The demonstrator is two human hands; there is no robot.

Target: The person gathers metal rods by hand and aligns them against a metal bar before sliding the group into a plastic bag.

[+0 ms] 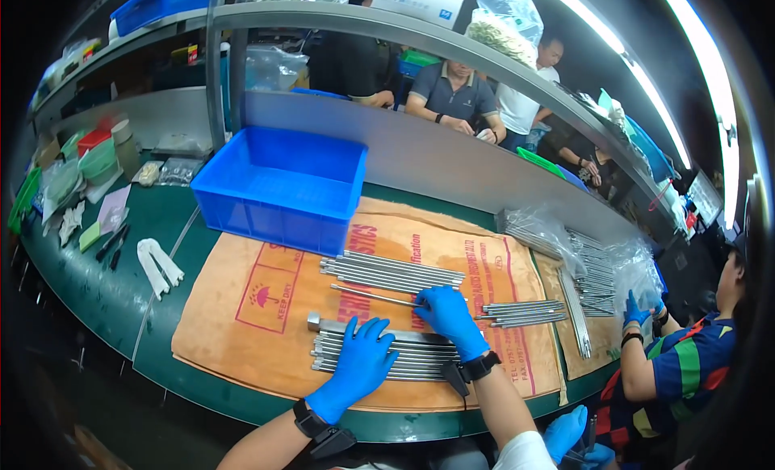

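My left hand (363,361), in a blue glove, lies with its fingers out over a row of slim metal rods (428,371) near the front of the brown printed sack (210,325). A thicker metal bar (416,336) runs along the far side of that row, with a squarish end showing left of my fingers. My right hand (449,315), also gloved in blue, is closed on the right end of a single thin metal rod (371,295). This rod lies between the near row and a second row of rods (391,270) farther back.
An empty-looking blue bin (278,220) stands behind the rods. A smaller rod bundle (523,312) lies to the right, with more rods (593,272) and plastic bags (634,268) beyond. White tongs-like thing (159,266) rests left. A co-worker (682,353) sits at right; others work behind the partition.
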